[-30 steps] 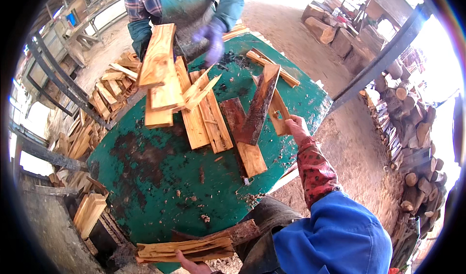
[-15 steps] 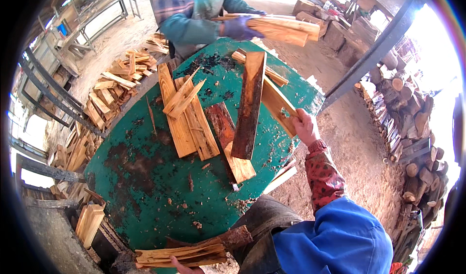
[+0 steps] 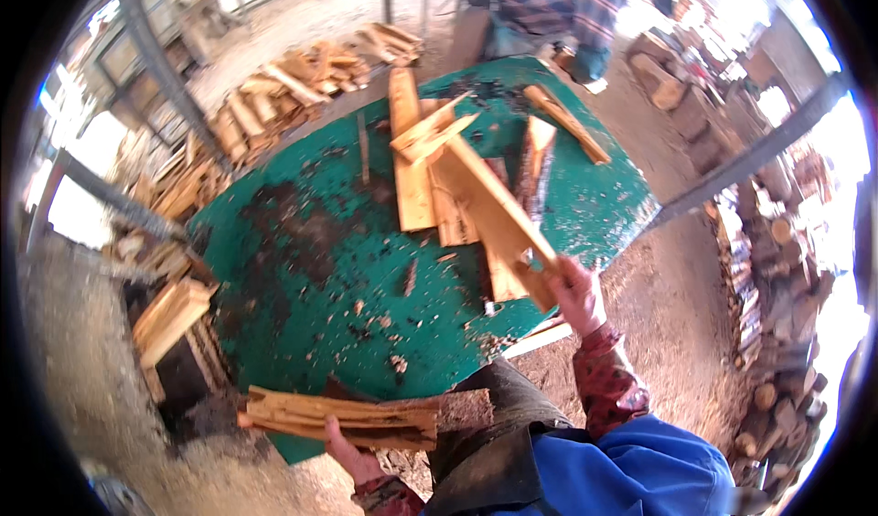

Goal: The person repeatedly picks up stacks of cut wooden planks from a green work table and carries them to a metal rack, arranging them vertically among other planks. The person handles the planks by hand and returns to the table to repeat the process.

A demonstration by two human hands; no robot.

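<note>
My right hand [image 3: 578, 298] grips the near end of a long split board [image 3: 501, 207], which slants up to the left over the green table [image 3: 302, 342]. Low at the near edge, my left hand [image 3: 352, 454] is closed on split firewood [image 3: 338, 415], thumb on top; bark-covered wood [image 3: 468, 409] shows at its right end, and I cannot tell how many pieces there are. Under and beside the board lie a flat plank [image 3: 411, 191], a forked splintered piece [image 3: 432, 134] and a bark-edged piece [image 3: 534, 164]. A narrow stick [image 3: 567, 124] lies at the far right.
Bark crumbs and dark stains cover much of the tabletop. A co-worker [image 3: 558, 8] bends down beyond the far edge. Split wood heaps [image 3: 293, 77] lie at the far left, and stacked logs [image 3: 786, 333] line the right. A metal post [image 3: 754, 150] rises by the table's right corner.
The board in my right hand has swung left across the other pieces. My left hand has raised its firewood slightly. The co-worker has moved right and bent down; the view has shifted.
</note>
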